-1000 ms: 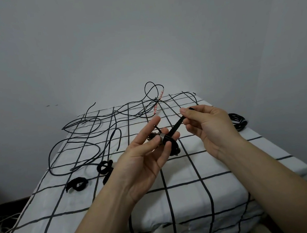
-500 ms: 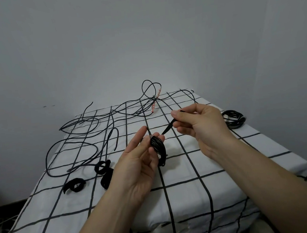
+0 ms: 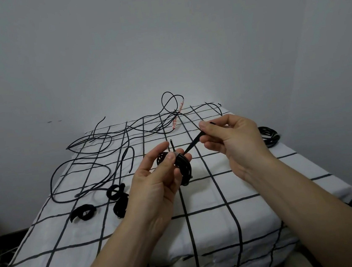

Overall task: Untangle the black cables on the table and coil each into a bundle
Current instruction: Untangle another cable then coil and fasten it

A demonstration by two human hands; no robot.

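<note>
My left hand point(image 3: 160, 179) holds a small coiled black cable bundle point(image 3: 183, 167) between thumb and fingers, above the middle of the table. My right hand point(image 3: 233, 140) pinches a black strap point(image 3: 192, 145) that runs taut from the bundle up to its fingertips. Long loose black cables point(image 3: 98, 155) sprawl tangled over the far and left parts of the table. A finished coiled bundle point(image 3: 268, 136) lies at the right edge.
The table carries a white cloth with a black grid point(image 3: 224, 215). Three black straps point(image 3: 83, 213) point(image 3: 115, 189) point(image 3: 120, 205) lie at the left front. A pink-white tag point(image 3: 180, 106) sits on the cables at the back. Grey walls stand close behind and right.
My right hand has pulled the strap tighter and shifted slightly right. The bundle has turned in my left hand, which now grips it with fingers curled.
</note>
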